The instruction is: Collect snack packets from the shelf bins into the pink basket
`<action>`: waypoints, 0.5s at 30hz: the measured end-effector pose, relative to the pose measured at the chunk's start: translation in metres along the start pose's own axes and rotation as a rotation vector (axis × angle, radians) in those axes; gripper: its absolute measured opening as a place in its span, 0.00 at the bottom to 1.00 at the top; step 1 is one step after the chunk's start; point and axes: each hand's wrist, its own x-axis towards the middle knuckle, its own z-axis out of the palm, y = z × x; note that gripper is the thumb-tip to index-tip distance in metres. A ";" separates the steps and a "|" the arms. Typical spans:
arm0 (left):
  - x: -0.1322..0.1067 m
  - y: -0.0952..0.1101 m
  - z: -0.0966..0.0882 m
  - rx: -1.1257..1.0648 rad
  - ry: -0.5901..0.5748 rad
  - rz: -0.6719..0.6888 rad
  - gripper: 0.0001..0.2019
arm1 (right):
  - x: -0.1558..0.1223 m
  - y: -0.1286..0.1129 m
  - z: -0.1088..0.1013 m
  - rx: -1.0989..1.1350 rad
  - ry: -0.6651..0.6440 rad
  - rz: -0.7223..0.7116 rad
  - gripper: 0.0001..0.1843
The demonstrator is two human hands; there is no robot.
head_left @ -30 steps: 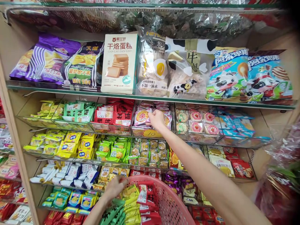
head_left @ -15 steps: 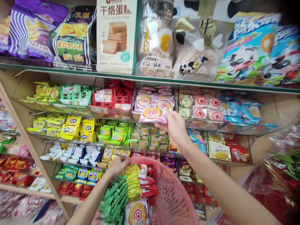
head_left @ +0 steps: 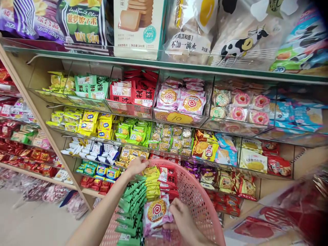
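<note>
Right hand (head_left: 183, 217): fingers and thumb closed on the right edge of a pink packet (head_left: 156, 209), a side hold that probably spares the biscuit and leaves the printed face showing
Pink packet: inside the pink basket (head_left: 205, 201), face up, beside the row of green packets (head_left: 130, 196), with more pink wrapping showing beneath it
Left hand (head_left: 138, 165): grasping the basket at its far left rim, seemingly to steady it; how far the fingers wrap under is hidden
Basket rows: green packets overlap on the left, yellow packets (head_left: 153, 182) and red packets (head_left: 167, 176) sit beyond the pink one, an arrangement that likely saves room and sorts the kinds
Shelf tray: matching pink packets (head_left: 192, 100) lean behind a clear front bearing a yellow label (head_left: 175, 118) marked 10; that raised front seems meant to stop them sliding, and a hand must clear it
Overhead: a glass shelf (head_left: 153, 63) carrying a biscuit box (head_left: 139, 29) limits reach from above
Right side: a clear-wrapped red bundle (head_left: 289, 218) juts into the space, partly blurred
</note>
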 end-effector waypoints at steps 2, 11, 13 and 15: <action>-0.001 0.003 -0.001 0.009 -0.006 0.005 0.22 | 0.006 0.011 0.002 0.013 0.004 0.020 0.15; -0.002 0.002 -0.001 0.016 -0.010 0.004 0.22 | 0.023 0.038 0.004 0.066 -0.080 -0.030 0.16; -0.002 0.002 -0.001 0.029 -0.012 0.001 0.22 | 0.024 0.044 0.004 0.046 -0.104 -0.045 0.15; -0.002 0.002 0.000 0.044 -0.011 -0.001 0.22 | 0.025 0.049 0.002 0.015 -0.104 -0.067 0.15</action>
